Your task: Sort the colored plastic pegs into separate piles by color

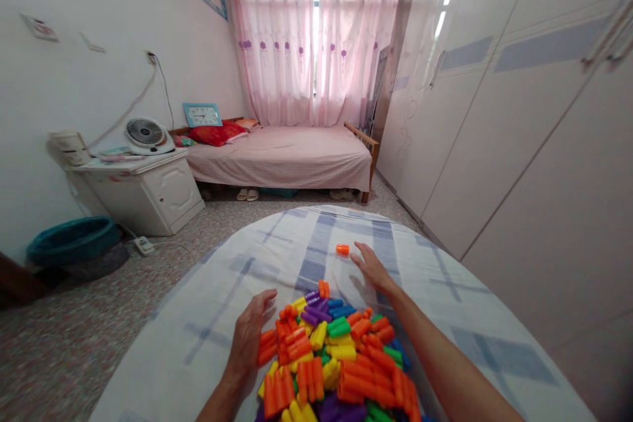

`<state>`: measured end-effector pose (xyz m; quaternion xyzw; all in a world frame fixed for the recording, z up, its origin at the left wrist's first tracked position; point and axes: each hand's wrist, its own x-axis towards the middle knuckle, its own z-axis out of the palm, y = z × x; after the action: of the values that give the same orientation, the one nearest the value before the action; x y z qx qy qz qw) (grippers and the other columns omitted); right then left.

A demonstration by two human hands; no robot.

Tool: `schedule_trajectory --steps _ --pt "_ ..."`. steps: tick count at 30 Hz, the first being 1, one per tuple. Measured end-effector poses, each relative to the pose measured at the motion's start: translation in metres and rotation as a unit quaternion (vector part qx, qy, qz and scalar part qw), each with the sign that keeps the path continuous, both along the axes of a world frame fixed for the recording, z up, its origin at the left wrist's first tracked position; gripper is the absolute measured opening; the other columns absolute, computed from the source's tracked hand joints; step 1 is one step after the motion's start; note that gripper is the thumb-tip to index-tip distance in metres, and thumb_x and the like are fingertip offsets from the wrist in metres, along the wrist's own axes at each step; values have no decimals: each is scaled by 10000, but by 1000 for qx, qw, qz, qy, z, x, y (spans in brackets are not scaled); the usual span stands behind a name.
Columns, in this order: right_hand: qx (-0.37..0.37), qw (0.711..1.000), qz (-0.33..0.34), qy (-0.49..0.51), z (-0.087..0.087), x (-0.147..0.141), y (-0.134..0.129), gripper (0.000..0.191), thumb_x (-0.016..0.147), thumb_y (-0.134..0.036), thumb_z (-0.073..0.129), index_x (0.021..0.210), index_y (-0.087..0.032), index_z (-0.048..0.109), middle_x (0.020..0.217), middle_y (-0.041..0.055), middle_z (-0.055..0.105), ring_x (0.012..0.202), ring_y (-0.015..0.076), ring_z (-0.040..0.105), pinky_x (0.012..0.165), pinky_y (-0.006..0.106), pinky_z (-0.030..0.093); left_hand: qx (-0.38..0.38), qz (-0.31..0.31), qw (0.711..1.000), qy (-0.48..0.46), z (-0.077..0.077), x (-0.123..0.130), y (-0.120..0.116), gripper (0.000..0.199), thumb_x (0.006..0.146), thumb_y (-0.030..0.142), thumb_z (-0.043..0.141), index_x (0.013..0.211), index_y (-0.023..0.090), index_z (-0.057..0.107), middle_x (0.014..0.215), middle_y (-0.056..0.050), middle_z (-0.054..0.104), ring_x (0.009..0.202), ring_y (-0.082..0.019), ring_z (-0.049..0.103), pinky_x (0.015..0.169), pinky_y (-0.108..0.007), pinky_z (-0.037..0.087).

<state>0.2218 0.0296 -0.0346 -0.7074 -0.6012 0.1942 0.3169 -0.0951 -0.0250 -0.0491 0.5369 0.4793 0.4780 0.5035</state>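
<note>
A heap of plastic building pieces in orange, yellow, purple, green and blue lies on the table close to me. My left hand rests along the heap's left side, fingers apart, beside some orange pieces; I cannot tell whether it touches them. Farther out, a single orange piece lies apart from the heap on the cloth. My right hand is just right of that piece, its fingers spread and a small gap between them. Nothing shows in either hand.
A blue-and-white checked tablecloth covers the round table. Beyond stands a bed before pink curtains. On the left are a white cabinet with a fan and a teal-lined bin. Tall wardrobes line the right.
</note>
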Motion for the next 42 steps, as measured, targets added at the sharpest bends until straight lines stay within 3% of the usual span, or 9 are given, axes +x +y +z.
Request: schedule_trajectory --steps 4,8,16,20,25,29,33,37,42 --pt "-31 999 30 -28 -7 -21 30 495 852 -392 398 1274 -149 486 1392 142 404 1312 266 293 1063 465 186 0 -10 1000 1 1 0 0 459 870 526 367 1073 193 608 1178 -57 605 1108 -218 559 964 -361 439" --pt "-43 988 144 -39 0 -56 25 335 849 -381 426 1053 -217 636 1185 54 599 1151 197 467 987 338 303 14 -29 998 51 3 0 2 467 884 500 329 1099 192 605 1119 -68 640 1021 -222 608 903 -374 477" --pt "-58 962 268 -17 42 -93 -54 360 868 -435 407 926 -189 663 838 -2 665 712 130 569 642 229 411 100 -91 973 185 3 8 4 464 880 430 380 1241 179 525 1268 -67 565 1198 -209 486 1062 -382 319" --pt "-4 963 270 -18 55 -103 -96 270 833 -354 501 1004 -197 636 916 4 646 809 140 563 723 241 408 104 -144 975 134 18 15 -12 450 891 417 377 1236 169 523 1244 -68 578 1159 -197 519 1035 -361 363" --pt "111 947 289 -88 64 -108 -155 240 788 -223 564 1021 -242 621 1013 21 637 959 174 550 912 343 374 209 -209 943 156 46 26 -54 346 912 359 377 1139 203 587 1169 -63 597 1126 -177 525 1017 -351 395" --pt "159 950 241 -115 65 -98 -204 306 798 -229 564 1101 -263 580 1157 27 601 1200 216 427 1057 447 240 297 -213 901 234 53 31 -89 295 909 327 411 1113 234 603 1213 -64 565 1170 -193 484 1036 -399 379" --pt "199 974 69 -83 44 -77 -250 278 854 -261 479 1123 -249 550 1181 55 563 1175 212 442 1004 425 331 370 -164 870 282 48 28 -112 284 888 281 457 1141 241 580 1235 -63 560 1205 -224 453 1057 -478 336" --pt "163 981 -103 -32 10 -68 -292 234 859 -353 461 1035 -222 540 1036 73 582 985 212 532 860 382 433 412 -77 865 275 40 22 -142 318 874 212 454 1176 235 549 1263 -68 533 1245 -236 410 1068 -496 311" --pt "103 979 -153 -86 -16 -88 -322 424 766 -475 559 1103 -224 514 1024 87 579 942 251 536 811 393 428 389 -82 884 246 26 23 -194 328 869 188 439 1173 241 550 1236 -89 537 1187 -227 471 991 -418 416"
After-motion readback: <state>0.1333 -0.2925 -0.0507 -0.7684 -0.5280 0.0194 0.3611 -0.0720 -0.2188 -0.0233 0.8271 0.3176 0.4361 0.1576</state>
